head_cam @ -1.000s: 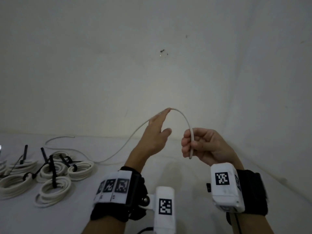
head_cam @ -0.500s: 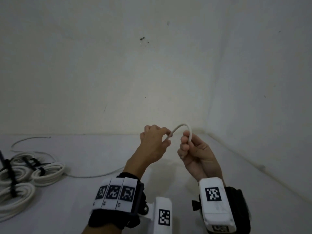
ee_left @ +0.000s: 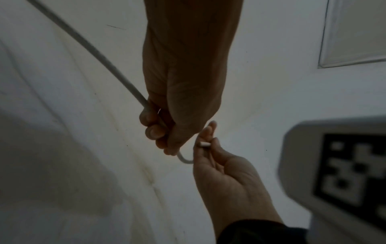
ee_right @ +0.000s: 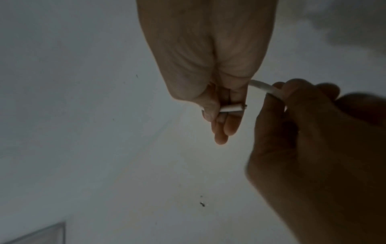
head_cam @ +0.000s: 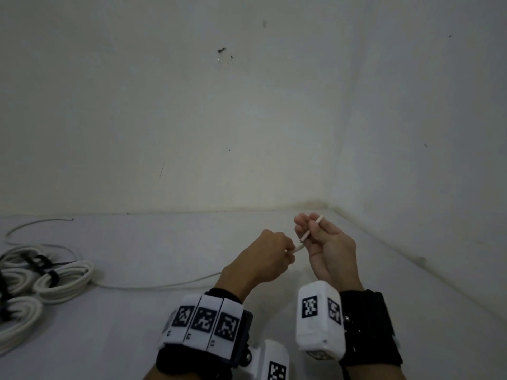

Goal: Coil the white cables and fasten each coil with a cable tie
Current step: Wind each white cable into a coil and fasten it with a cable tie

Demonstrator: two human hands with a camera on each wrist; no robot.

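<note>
A loose white cable (head_cam: 153, 286) trails across the white surface from the left and rises into my left hand (head_cam: 270, 256), whose curled fingers grip it. In the left wrist view the cable (ee_left: 100, 57) runs down into that fist (ee_left: 160, 130). A short bend of it crosses to my right hand (head_cam: 315, 231), which pinches the cable end (head_cam: 311, 229) between thumb and fingers. The right wrist view shows that cut end (ee_right: 230, 108) sticking out of the right hand's pinch (ee_right: 221, 112). Both hands hover close together above the surface.
Several finished white coils (head_cam: 63, 281) bound with black cable ties (head_cam: 50, 277) lie at the left edge. Another thin cable (head_cam: 33, 223) curves behind them. Walls meet in a corner (head_cam: 326, 204) just beyond my hands.
The hands came down and together; the tall arch of cable between them shrank to a short bend. My left hand went from open fingers under the cable to a closed grip on it.
</note>
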